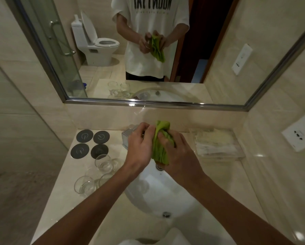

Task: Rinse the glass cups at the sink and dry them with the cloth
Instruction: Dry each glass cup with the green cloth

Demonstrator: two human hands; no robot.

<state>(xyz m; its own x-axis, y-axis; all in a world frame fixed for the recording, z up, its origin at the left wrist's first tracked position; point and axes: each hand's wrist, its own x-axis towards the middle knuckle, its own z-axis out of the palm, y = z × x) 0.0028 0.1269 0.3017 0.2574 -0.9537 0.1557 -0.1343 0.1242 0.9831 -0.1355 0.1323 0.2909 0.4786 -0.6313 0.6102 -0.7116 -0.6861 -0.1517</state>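
Both hands are up over the sink (148, 190): the right hand (179, 152) is bunched around the green cloth (161, 140), and the left hand (139, 147) has its fingers curled on what looks like a glass cup, mostly hidden. Three more glass cups (104, 163) sit on the counter (63, 191) left of the basin, just below four dark coasters (92, 144).

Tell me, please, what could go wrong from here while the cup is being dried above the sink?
1. The left hand and right hand work the green cloth over the hard sink basin. The cup is barely visible inside it; a wet slip could likely break it.
2. The glass cups stand close beside the left forearm; a careless sweep might knock them over.
3. The cloth's hanging end may dip into the basin and get wet.
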